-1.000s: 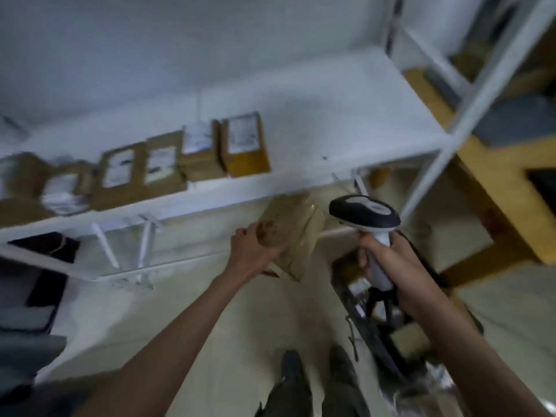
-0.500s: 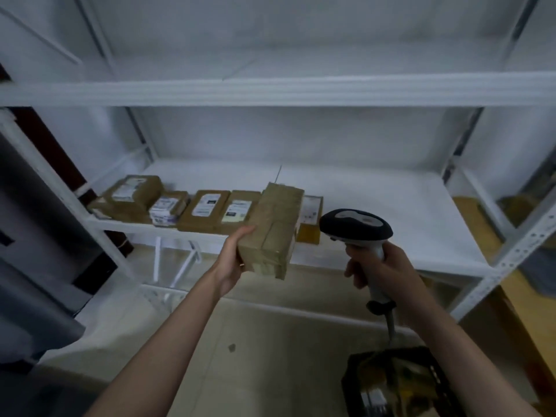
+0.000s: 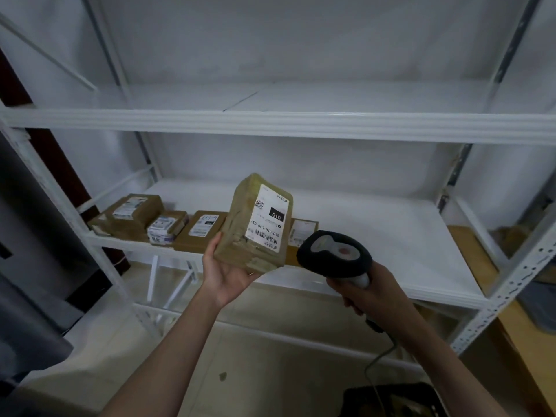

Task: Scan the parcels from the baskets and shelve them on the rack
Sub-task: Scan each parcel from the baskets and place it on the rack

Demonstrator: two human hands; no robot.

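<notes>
My left hand [image 3: 226,272] holds a brown taped parcel [image 3: 239,228] from below, tilted so its white label with barcode and "010" faces me. My right hand [image 3: 362,294] grips the handle of a black and grey barcode scanner [image 3: 333,254], whose head sits just right of the parcel's lower corner. Both are in front of the white rack's lower shelf [image 3: 370,233]. Several brown parcels [image 3: 137,212] lie in a row along the left part of that shelf.
The rack's upper shelf [image 3: 301,123] carries nothing I can see. A dark basket [image 3: 391,400] with parcels sits on the floor at the bottom right, the scanner cable running toward it. A wooden table [image 3: 481,257] stands right of the rack, dark furniture to the left.
My view rose from the floor to the rack. My left hand lifted the parcel and turned it, bringing its label to face me. The scanner head moved close beside it.
</notes>
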